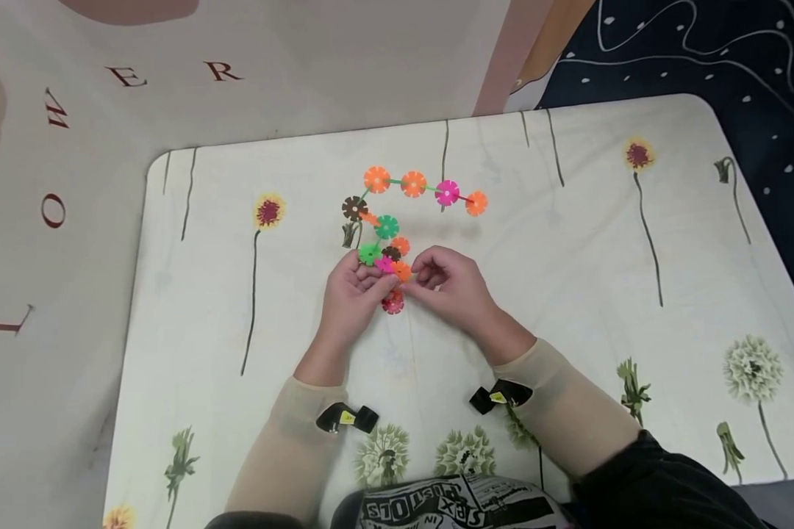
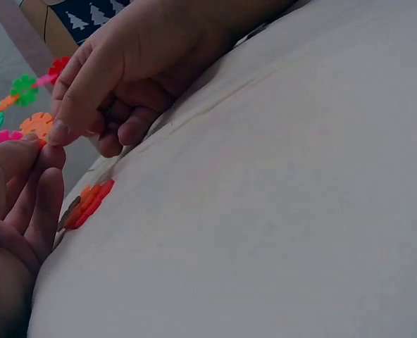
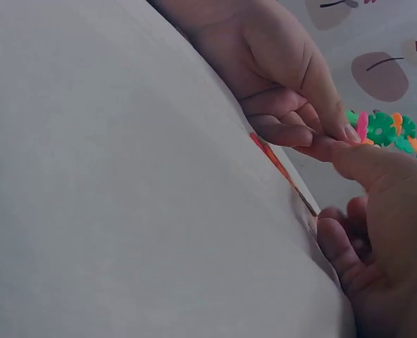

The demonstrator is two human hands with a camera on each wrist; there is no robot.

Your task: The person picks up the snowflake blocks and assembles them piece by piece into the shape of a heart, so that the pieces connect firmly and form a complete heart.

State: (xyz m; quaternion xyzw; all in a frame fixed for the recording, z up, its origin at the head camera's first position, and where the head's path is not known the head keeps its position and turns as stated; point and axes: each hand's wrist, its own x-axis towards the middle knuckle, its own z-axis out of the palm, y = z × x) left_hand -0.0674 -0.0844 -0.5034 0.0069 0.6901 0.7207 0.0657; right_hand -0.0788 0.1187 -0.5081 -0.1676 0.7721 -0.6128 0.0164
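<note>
A chain of interlocking plastic snowflake discs [image 1: 413,184] in orange, green, pink and dark brown curves up and to the right from my hands in the head view. My left hand [image 1: 351,294] pinches the near end of it between thumb and fingers. From the other side my right hand [image 1: 456,290] pinches at the same orange disc [image 2: 38,124], thumb and forefinger meeting my left fingertips; its other fingers are curled in. Fingers hide much of this joint in the right wrist view. Just below lie a few red and orange discs [image 2: 94,203] on the tabletop.
The white tabletop [image 1: 536,242] has a printed flower pattern and rounded corners. A pale wall [image 1: 344,66] with letters borders its far and left sides. Dark patterned fabric [image 1: 701,59] shows beyond the right corner.
</note>
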